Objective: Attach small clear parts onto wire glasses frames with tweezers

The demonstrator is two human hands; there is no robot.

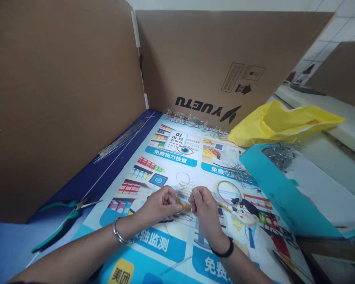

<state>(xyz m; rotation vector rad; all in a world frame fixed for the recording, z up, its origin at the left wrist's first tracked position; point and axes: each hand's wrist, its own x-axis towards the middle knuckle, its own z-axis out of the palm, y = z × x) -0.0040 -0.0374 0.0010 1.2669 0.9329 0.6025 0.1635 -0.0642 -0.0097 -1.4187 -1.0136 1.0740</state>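
Note:
My left hand [162,203] is pinched closed at the left end of a thin wire piece [183,178], whose fine loop rises above the fingers. Facing it, my right hand [205,209] pinches the same wire upright between thumb and forefinger. A small yellowish part shows between the two hands; its kind is too blurred to tell. Beside my right hand lies a round coil of wire [229,192] on the printed poster [177,246]. Green-handled pliers [72,215] rest open on the blue surface, left of my left forearm.
Cardboard panels [239,47] wall the left and back. A bundle of straight wires [121,140] lies along the left panel. At right are a yellow bag [284,122] and a teal box [292,197] with tangled metal bits [279,156]. Wire scraps [192,118] line the back.

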